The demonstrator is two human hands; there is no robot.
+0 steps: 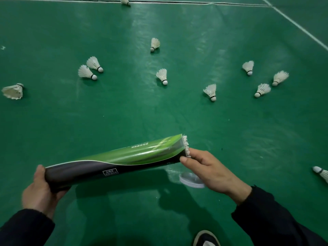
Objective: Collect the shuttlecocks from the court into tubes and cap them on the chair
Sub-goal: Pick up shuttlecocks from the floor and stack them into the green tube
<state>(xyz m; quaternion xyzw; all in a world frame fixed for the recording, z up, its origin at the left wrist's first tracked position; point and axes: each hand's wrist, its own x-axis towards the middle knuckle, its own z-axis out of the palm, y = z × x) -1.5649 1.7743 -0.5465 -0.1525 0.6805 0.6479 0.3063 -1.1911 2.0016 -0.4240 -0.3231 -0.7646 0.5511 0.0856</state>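
White feathered shuttlecocks (161, 76) lie scattered on the glossy green court (124, 112) beyond the tube (115, 162). A clear round cap (190, 181) lies beneath it. The left hand (38, 190) grips its dark base; the right hand (209, 170) pinches its feather-filled mouth.

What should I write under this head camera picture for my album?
Two hands hold a green tube with feathers poking out, shuttlecocks scattered across the green court.
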